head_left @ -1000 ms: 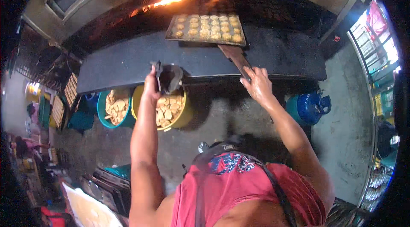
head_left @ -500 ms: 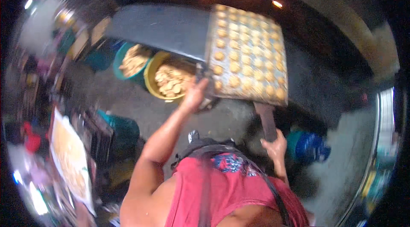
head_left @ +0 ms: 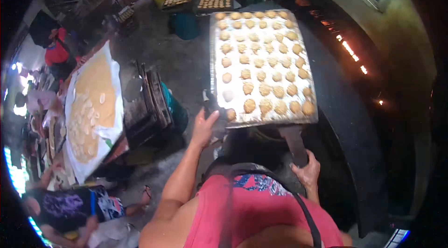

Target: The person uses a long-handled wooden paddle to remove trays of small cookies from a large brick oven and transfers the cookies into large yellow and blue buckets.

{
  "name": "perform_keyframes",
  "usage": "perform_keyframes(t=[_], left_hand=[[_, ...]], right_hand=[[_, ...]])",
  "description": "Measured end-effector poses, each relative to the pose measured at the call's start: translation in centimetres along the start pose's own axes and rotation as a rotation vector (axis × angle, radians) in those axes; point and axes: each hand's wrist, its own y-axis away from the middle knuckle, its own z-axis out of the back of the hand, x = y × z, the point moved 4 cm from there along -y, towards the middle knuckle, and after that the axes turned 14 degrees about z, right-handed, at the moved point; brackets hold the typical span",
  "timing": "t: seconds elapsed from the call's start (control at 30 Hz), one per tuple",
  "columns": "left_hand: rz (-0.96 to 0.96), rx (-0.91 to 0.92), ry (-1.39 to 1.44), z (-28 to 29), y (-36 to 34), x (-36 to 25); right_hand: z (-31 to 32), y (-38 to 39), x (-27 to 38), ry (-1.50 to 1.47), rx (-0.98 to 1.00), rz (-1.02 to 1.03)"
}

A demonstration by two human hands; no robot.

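Observation:
A metal baking tray (head_left: 212, 47) is held out before me, covered with rows of round golden cookies (head_left: 265, 106). At its near left corner my left hand (head_left: 204, 126) is closed around a dark pad (head_left: 215, 113) that grips the tray's edge. My right hand (head_left: 308, 172) is closed on a flat dark brown strip (head_left: 294, 143), which reaches up to the near edge of the tray. Whether the strip runs on underneath is hidden by the tray.
A dark curved ledge (head_left: 359, 154) and a glowing oven opening (head_left: 350, 49) lie right. At left stands a table with a dough sheet (head_left: 95, 94), beside stacked dark trays (head_left: 151, 98). One person in black (head_left: 65, 208) sits lower left; another in red (head_left: 57, 47) is farther back.
I have turned to the left with the tray, so the oven glow now lies to the right. Both hands keep their hold, and the tubs of cookies behind have left that spot in view.

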Motion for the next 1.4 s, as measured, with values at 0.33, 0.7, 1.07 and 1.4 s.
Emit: perform_keyframes(t=[0.33, 0.7, 1.07, 1.4], left_hand=[[-0.189, -0.224, 0.083, 13.6, -17.7, -8.0], [-0.042, -0.049, 0.097, 14.6, -52.0, -23.7], [-0.063, 0.202, -0.025, 5.1, -85.3, -32.0], [-0.104, -0.114, -0.860, -0.9, -104.5, -26.6]], right_hand=[[-12.6, -17.3, 8.5, -0.039, 0.368, 0.078], [-27.0, -39.2, 13.3, -0.002, 0.233, -0.073], [-37.7, -65.2, 8.7, -0.156, 0.177, -0.208], [-36.6, -66.2, -1.8, 0.080, 0.113, -0.212]])
